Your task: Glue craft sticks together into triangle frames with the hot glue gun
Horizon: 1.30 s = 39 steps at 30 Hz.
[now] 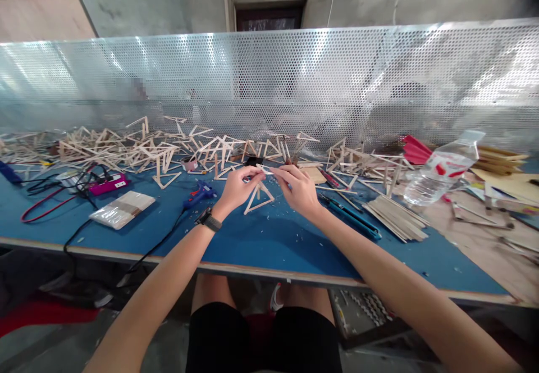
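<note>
My left hand and my right hand meet above the blue table, each with fingers pinched. Between their fingertips is a pale wooden craft stick; its ends are partly hidden by the fingers. Just below, a small triangular frame of craft sticks shows, its top hidden behind my left fingers, and I cannot tell whether it joins the held stick. To the left of my left hand lies a blue glue gun. Right of my right hand are a teal utility knife and a fanned pile of flat sticks.
Many glued stick frames heap along the perforated metal screen. At left lie a wrapped stick bundle, a purple power strip and loose cables. A tilted plastic water bottle is at right. The table's front edge is above my knees.
</note>
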Each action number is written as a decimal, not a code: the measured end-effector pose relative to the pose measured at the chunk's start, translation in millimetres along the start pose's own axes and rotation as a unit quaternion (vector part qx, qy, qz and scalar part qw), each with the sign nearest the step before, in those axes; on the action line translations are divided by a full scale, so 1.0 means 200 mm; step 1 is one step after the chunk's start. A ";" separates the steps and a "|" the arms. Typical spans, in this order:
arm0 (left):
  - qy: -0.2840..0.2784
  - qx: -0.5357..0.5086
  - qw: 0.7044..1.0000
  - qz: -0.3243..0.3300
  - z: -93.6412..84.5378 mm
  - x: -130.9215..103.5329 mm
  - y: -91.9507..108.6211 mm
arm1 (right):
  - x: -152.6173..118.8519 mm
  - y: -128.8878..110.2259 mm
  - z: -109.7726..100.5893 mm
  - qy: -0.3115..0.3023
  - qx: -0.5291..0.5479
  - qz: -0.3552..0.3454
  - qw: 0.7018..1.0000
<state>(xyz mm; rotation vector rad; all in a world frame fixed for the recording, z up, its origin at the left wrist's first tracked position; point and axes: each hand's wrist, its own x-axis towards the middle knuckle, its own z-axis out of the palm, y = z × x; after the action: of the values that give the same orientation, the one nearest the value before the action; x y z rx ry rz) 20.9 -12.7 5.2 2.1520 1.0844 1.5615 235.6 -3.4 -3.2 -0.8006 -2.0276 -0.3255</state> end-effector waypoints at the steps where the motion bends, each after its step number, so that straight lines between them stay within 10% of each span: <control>1: -0.004 0.010 1.000 0.002 0.00 0.00 0.00 | 0.00 0.00 0.00 -0.001 -0.004 0.001 1.000; 39: 0.066 -0.061 0.996 -0.016 -0.01 0.01 -0.01 | 0.02 0.00 -0.01 0.026 -0.014 0.031 0.999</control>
<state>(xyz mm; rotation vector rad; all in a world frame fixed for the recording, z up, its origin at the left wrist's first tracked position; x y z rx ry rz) 18.3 -9.2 6.3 1.9678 1.0273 1.7283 235.2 -2.0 1.2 -0.8615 -1.9494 -0.3375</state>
